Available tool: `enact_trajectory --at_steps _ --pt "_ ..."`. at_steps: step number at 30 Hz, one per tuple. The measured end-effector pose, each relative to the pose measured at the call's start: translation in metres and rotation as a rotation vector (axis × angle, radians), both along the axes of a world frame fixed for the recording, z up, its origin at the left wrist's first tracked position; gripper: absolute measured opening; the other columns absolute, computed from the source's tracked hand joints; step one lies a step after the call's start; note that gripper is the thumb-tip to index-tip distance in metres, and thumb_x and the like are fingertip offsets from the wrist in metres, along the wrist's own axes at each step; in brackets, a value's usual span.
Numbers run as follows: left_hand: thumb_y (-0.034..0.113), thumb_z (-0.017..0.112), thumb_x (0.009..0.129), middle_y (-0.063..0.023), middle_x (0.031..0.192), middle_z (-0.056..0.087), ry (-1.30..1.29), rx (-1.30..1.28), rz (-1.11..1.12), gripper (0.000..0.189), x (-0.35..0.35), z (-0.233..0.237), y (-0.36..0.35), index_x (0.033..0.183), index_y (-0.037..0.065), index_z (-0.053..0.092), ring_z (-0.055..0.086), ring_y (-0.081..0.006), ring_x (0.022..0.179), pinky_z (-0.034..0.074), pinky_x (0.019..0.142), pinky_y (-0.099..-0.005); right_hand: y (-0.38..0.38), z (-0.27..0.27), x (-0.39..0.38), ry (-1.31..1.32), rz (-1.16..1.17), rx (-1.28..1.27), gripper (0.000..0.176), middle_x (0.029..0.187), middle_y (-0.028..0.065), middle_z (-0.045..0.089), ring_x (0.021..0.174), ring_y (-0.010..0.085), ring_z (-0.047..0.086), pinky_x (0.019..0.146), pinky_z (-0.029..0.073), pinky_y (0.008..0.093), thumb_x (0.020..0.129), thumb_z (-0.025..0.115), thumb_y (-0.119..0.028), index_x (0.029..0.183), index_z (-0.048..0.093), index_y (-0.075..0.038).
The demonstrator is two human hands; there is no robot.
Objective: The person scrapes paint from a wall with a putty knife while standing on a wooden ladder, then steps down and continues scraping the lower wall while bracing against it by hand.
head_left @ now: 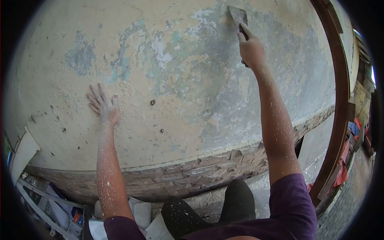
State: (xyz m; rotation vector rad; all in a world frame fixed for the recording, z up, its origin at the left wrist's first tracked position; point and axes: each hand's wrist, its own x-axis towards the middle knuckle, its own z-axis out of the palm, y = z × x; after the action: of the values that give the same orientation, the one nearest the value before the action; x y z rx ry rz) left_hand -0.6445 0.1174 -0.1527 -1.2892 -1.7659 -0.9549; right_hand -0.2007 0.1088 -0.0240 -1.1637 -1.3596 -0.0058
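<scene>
Scraper point(239, 16) sits high on the wall point(192, 88), its blade against the plaster near the top of the view, held at full reach by the right hand point(251, 49). Nearest the camera are the purple sleeves point(292, 208) and dark trousers point(236, 200) speckled white. Low on the left lies a heap of bags and boards point(60, 208). Beyond the knees a band of rough stone point(192, 176) runs along the foot of the wall, and a brown door frame point(340, 100) curves up the right side. Both forearms are dusted with pale flecks.

With the arm stretched this far, I judge that the blade could skid off a hard patch and drag the knuckles across the plaster. Flakes from overhead could also drop toward the face. Weight leans on the other arm, so a slip of that palm could upset the balance.

The grip of the right hand is clenched round the handle, with the forefinger laid along it toward the blade. The left hand point(104, 105) holds nothing: its fingers are spread and its palm is flat on the wall, well apart from the scraper.
</scene>
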Motion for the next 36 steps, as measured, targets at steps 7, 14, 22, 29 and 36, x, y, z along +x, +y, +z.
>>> enact_trajectory --at_steps 7,14,22,29,36 --pt "0.045 0.040 0.095 -0.0112 0.155 -0.015 -0.017 -0.017 0.037 0.076 0.004 -0.001 -0.002 0.150 0.018 -0.005 -0.015 -0.0377 0.141 -0.004 0.112 -0.0561 -0.010 -0.073 -0.063 -0.255 0.043 0.152 0.041 0.100 0.0243 0.064 0.092 0.0420 0.061 0.080 0.048 0.0449 0.093 0.047 -0.020 0.133 0.048 -0.014" --pt "0.043 0.041 0.095 -0.0106 0.155 -0.015 -0.005 -0.002 -0.016 0.075 0.002 0.003 -0.003 0.150 0.018 -0.005 -0.014 -0.0391 0.141 -0.002 0.112 -0.0561 -0.021 -0.123 -0.112 -0.385 0.085 0.089 0.048 0.091 0.0278 0.062 0.082 0.0426 0.062 0.072 0.049 0.0489 0.093 0.046 -0.017 0.140 0.038 -0.016" --pt "0.047 0.038 0.096 -0.0131 0.154 -0.015 -0.032 -0.052 0.010 0.076 0.007 -0.006 -0.004 0.149 0.016 -0.006 -0.015 -0.0399 0.140 -0.005 0.112 -0.0556 -0.020 -0.019 -0.144 -0.388 0.068 0.075 0.045 0.088 0.0250 0.064 0.081 0.0430 0.062 0.072 0.049 0.0510 0.094 0.042 -0.020 0.138 0.040 -0.020" --pt "0.047 0.039 0.095 -0.0160 0.153 -0.016 0.008 -0.002 -0.032 0.076 -0.004 -0.016 -0.001 0.150 0.015 -0.003 -0.016 -0.0427 0.139 -0.007 0.111 -0.0572 -0.040 -0.156 -0.178 -0.463 0.197 -0.140 0.047 0.084 0.0258 0.063 0.073 0.0406 0.063 0.066 0.049 0.0497 0.094 0.044 -0.021 0.140 0.037 -0.023" --pt "0.049 0.042 0.093 -0.0161 0.154 -0.014 -0.046 -0.036 -0.119 0.078 -0.005 -0.016 -0.005 0.150 0.017 -0.001 -0.016 -0.0429 0.139 -0.006 0.111 -0.0576 -0.044 -0.082 -0.222 -0.483 0.207 -0.123 0.050 0.086 0.0239 0.064 0.078 0.0389 0.063 0.068 0.050 0.0479 0.094 0.039 -0.019 0.143 0.032 -0.023"
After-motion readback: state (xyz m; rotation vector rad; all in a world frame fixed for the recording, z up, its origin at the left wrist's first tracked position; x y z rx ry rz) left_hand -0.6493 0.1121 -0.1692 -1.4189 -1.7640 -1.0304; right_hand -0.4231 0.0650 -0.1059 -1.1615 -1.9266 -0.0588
